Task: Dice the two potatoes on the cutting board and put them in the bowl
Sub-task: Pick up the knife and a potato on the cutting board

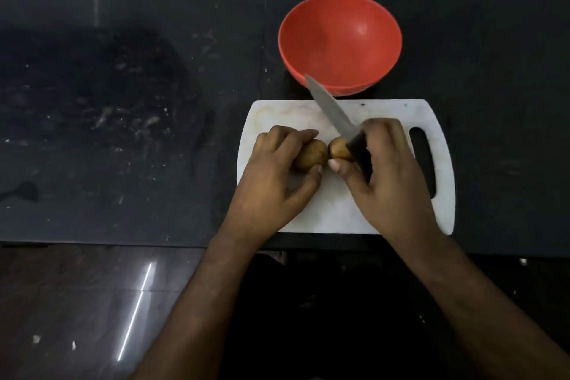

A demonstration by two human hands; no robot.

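Gripping one potato in each hand, you have both of them over the middle of the white cutting board (345, 213), and whether they rest on it or hang just above it cannot be told. Your left hand (277, 176) curls around the left potato (311, 157), fingers over its top and thumb pressed against its near side, so only the right end of it shows. Your right hand (388, 176) does double work — its fingers are closed around the dark handle of the knife (333, 111) while the thumb and the fingers pinch the right potato (339, 148), most of which is hidden behind the handle and the palm. The two potatoes sit end to end, just beside each other with a thin gap between them; both look whole and unpeeled.

The blade points up and away to your left, its tip crossing in front of the near wall of the red bowl (339, 18). Whether the tip touches the bowl cannot be told from this angle. The bowl stands on the dark countertop (138, 86) just beyond the board's far edge — nothing lies inside it.

The board lies at the counter's near edge, with its cut-out grip on your right. The counter to your left carries pale smears and specks.
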